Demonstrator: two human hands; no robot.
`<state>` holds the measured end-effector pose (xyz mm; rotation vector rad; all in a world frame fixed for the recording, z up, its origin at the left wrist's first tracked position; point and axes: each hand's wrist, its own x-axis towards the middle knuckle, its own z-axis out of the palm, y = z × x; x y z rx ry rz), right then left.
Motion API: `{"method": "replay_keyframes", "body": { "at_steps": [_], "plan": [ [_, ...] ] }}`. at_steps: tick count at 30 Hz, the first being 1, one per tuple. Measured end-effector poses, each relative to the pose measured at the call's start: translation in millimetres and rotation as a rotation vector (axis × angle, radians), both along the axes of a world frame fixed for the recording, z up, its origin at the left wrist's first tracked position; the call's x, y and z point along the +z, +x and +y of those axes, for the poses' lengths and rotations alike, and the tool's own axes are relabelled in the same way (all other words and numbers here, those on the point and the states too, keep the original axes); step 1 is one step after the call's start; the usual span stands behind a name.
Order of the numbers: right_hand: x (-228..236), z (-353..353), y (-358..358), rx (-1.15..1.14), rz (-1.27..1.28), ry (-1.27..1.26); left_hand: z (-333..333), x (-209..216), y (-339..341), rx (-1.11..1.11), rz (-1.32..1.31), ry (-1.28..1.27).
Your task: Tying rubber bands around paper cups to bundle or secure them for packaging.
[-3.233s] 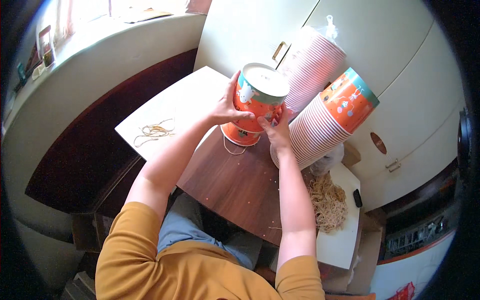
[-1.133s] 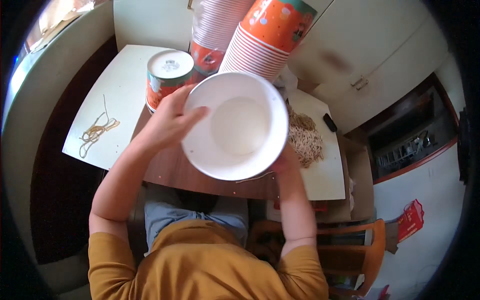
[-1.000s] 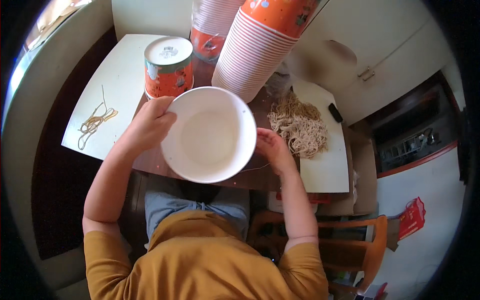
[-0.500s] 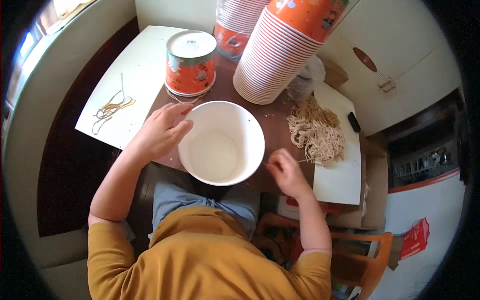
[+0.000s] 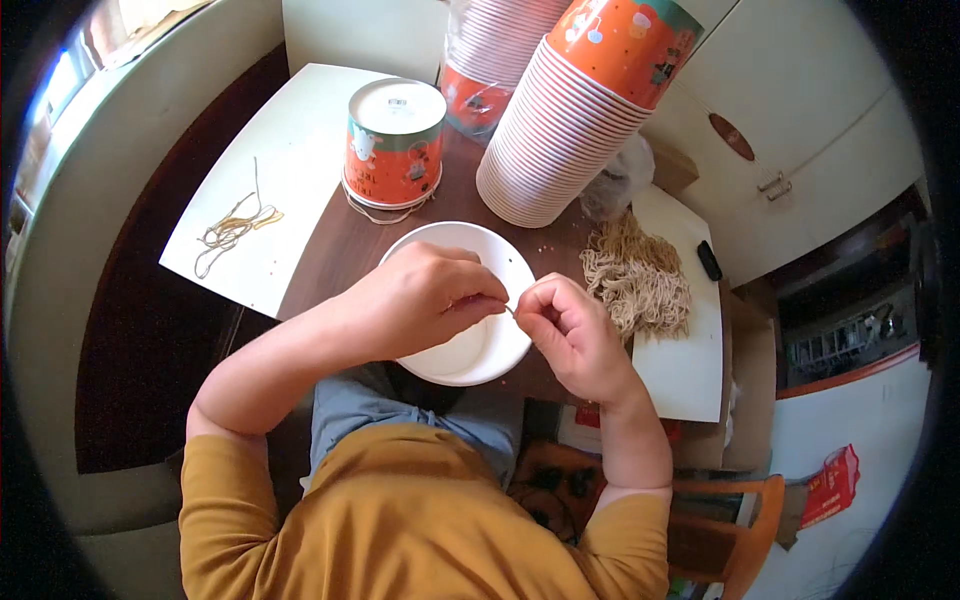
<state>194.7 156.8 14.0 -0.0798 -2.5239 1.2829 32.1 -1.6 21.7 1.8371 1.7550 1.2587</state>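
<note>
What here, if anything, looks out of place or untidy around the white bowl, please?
The tall stack of paper cups lies tipped over beside the upright orange tub. Loose rubber bands lie strewn on the white sheet.

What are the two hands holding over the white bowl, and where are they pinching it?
The left hand and right hand pinch something thin between their fingertips, above the white bowl. It is too small to tell what.
</note>
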Motion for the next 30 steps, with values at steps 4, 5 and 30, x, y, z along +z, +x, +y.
{"method": "replay_keyframes", "body": {
  "at_steps": [4, 5, 30],
  "plan": [
    [5, -1, -2, -0.111, -0.055, -0.070, 13, 5, -4, -0.005, 0.135, 0.121],
    [7, 0, -4, -0.139, 0.005, 0.045, 16, 6, -5, -0.018, 0.106, 0.143],
    [12, 3, -47, -0.119, -0.107, 0.058, -13, -35, -26, 0.399, -0.091, -0.281]
  ]
}}
